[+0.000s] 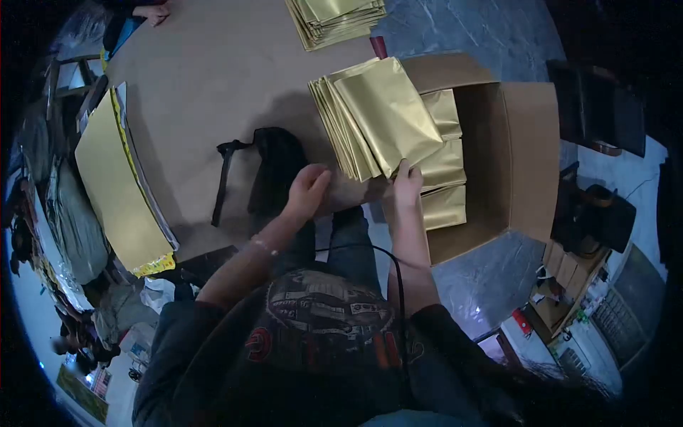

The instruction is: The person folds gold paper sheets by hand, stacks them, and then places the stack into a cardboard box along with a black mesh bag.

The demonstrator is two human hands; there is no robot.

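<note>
My right hand (408,186) pinches the lower corner of a fanned stack of gold envelopes (388,114), beside the open cardboard box. My left hand (309,191) is to the left of the stack, its fingers curled together and apart from the envelopes; whether anything small is between them is hidden. Inside the cardboard box (530,156), more gold envelopes (445,206) lie in overlapping layers along the left side. A black cloth item with a strap (277,167) rests on the brown table, left of my left hand.
Another gold stack (338,21) lies at the table's (199,78) far edge, near a dark red object (378,47). A large gold sheet pile (124,185) stands at the left edge. Another person's hand (153,13) rests at the upper left. Black chairs (597,217) stand right.
</note>
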